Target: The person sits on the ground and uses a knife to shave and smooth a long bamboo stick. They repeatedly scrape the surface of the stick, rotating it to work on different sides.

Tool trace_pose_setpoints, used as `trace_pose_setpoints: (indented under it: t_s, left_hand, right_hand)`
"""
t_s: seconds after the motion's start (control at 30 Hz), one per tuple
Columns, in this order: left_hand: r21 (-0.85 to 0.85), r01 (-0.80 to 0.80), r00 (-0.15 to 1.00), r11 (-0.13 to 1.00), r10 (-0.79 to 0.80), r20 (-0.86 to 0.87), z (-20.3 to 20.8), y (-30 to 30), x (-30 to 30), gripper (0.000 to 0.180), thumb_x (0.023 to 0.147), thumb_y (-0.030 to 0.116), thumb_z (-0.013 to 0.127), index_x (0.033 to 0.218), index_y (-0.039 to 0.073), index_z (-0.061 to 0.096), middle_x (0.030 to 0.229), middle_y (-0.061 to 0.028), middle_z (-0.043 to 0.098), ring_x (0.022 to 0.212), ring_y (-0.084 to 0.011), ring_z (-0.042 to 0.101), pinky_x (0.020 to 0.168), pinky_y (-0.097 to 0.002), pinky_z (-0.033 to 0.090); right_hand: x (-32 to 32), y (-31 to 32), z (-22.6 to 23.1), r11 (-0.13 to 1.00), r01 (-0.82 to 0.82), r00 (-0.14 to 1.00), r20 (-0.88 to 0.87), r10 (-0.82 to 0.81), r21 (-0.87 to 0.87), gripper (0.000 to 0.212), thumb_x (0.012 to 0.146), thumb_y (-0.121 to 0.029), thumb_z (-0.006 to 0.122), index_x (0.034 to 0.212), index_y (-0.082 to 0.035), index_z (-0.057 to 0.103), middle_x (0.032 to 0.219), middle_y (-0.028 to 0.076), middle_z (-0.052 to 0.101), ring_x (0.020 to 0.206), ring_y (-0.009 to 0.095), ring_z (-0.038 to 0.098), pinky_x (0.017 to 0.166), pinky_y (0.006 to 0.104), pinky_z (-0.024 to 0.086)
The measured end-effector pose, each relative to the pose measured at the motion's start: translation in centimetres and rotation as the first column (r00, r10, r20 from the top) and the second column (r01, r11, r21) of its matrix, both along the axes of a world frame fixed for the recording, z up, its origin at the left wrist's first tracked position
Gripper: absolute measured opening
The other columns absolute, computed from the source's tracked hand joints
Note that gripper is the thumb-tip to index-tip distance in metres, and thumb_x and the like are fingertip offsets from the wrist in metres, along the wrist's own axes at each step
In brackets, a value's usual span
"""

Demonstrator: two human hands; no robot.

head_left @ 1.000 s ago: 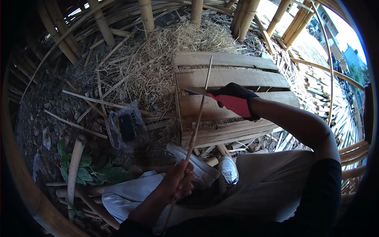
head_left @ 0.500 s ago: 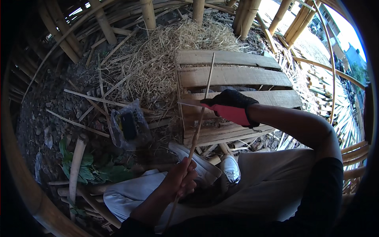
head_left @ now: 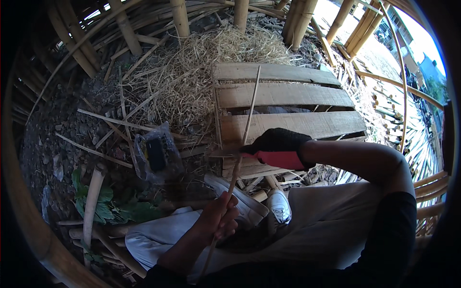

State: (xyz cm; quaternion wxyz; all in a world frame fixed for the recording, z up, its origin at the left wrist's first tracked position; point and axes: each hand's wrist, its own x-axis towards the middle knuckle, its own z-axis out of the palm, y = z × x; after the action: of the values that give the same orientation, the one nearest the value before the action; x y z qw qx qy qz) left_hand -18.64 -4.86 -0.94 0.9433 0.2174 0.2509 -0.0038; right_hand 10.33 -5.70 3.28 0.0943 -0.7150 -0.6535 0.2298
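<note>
A long thin bamboo strip (head_left: 251,109) runs slantwise from my lap up over a slatted wooden platform (head_left: 293,95). Bare fingers of my left hand (head_left: 218,218) wrap round its lower part, low and in front of my shoes. My right hand (head_left: 279,150), in a black and red glove, is closed on a knife (head_left: 223,153); its handle is hidden in the glove. The blade points left and lies across the strip at the platform's near left corner, a little above my left hand. Exactly how the edge meets the strip is too blurred to tell.
Straw shavings (head_left: 192,77) lie heaped behind the platform. On the left are a clear plastic bag (head_left: 173,165) with a dark object (head_left: 156,153), loose bamboo strips (head_left: 117,119) and green leaves (head_left: 129,209). Upright bamboo poles (head_left: 180,19) stand along the back.
My right hand has moved down along the strip toward me, bringing the knife closer to my left hand. The left hand keeps its hold in the same place.
</note>
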Motion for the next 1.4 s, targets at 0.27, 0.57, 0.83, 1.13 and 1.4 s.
trace_pose_setpoints:
  t_s: [0.27, 0.57, 0.83, 1.13, 1.4]
  left_hand:
    - [-0.002, -0.009, 0.998, 1.0, 0.009, -0.06, 0.4, -0.3, -0.2, 0.046, 0.101, 0.062, 0.041, 0.094, 0.017, 0.041, 0.05, 0.0047, 0.034, 0.031, -0.0083, 0.031, 0.034, -0.0229, 0.028]
    - [-0.063, 0.001, 1.0, 0.998, 0.001, 0.019, 0.1, -0.2, -0.2, 0.046, 0.101, 0.063, 0.04, 0.093, 0.017, 0.041, 0.05, 0.0053, 0.032, 0.031, -0.0078, 0.03, 0.033, -0.0229, 0.027]
    - [-0.175, 0.019, 0.996, 0.984, -0.004, 0.085, -0.8, 0.3, -1.0, 0.047, 0.099, 0.065, 0.041, 0.093, 0.019, 0.039, 0.051, 0.0066, 0.031, 0.031, -0.006, 0.029, 0.034, -0.0221, 0.029]
    - [-0.149, 0.026, 0.999, 0.989, -0.02, 0.045, -0.6, 0.4, -0.6, 0.047, 0.099, 0.065, 0.042, 0.093, 0.019, 0.04, 0.05, 0.0074, 0.031, 0.03, -0.0059, 0.03, 0.034, -0.0218, 0.03]
    - [-0.2, 0.021, 0.997, 0.98, -0.006, 0.076, -0.8, 0.2, -0.7, 0.047, 0.1, 0.065, 0.04, 0.094, 0.018, 0.04, 0.049, 0.0073, 0.031, 0.03, -0.0059, 0.029, 0.032, -0.022, 0.027]
  right_hand:
    - [-2.8, 0.2, 3.5, 0.982, 0.115, 0.989, -0.08, -0.127, -0.148, 0.051, 0.102, -0.049, 0.047, 0.094, -0.004, 0.069, 0.079, 0.014, 0.069, 0.078, 0.024, 0.068, 0.08, 0.0384, 0.051]
    - [2.4, 2.0, 3.0, 0.918, 0.288, 0.932, -0.14, -0.334, -0.272, 0.044, 0.1, -0.045, 0.052, 0.106, -0.005, 0.07, 0.079, 0.013, 0.069, 0.066, 0.018, 0.061, 0.066, 0.0377, 0.049]
    - [4.1, 4.0, 4.5, 0.912, 0.308, 0.951, 0.057, -0.304, -0.27, 0.049, 0.1, -0.048, 0.05, 0.097, -0.004, 0.072, 0.077, 0.013, 0.068, 0.073, 0.022, 0.062, 0.074, 0.0363, 0.049]
    - [7.0, 4.9, 4.1, 0.852, 0.242, 0.853, -0.316, -0.415, -0.464, 0.046, 0.095, -0.051, 0.057, 0.086, -0.007, 0.068, 0.072, 0.004, 0.059, 0.061, 0.011, 0.05, 0.059, 0.0319, 0.043]
    - [5.3, 5.0, 3.5, 0.886, 0.365, 0.913, -0.073, -0.4, -0.287, 0.055, 0.094, -0.059, 0.054, 0.087, -0.006, 0.07, 0.076, 0.008, 0.064, 0.069, 0.015, 0.055, 0.069, 0.0339, 0.047]
